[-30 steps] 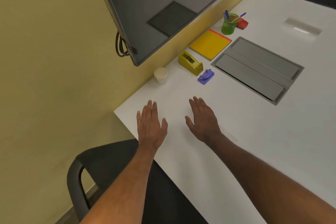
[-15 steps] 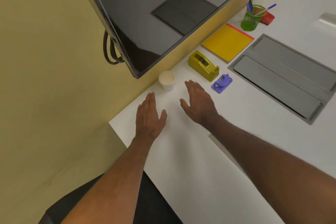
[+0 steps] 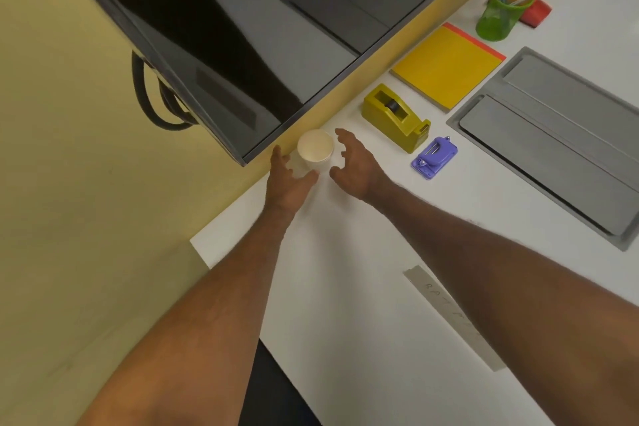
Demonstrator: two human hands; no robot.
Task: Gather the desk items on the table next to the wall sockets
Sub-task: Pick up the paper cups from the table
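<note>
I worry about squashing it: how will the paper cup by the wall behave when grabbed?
The paper cup looks thin-walled and empty, so probably light and easily crushed. Standing upright, open and unweighted, it may tip if nudged. The left hand and right hand flank it.

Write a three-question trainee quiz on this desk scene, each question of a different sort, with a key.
1. True or false: the left hand and the right hand flank the paper cup.
2. Which item lies right beside the yellow tape dispenser, on the side away from the wall? A. purple stapler B. green pen holder C. red item
3. Fill in: the yellow notepad lies between the tape dispenser and the ____.

Key: 1. True; whether either hand touches the cup is unclear. 2. A. 3. Green pen holder.
</note>
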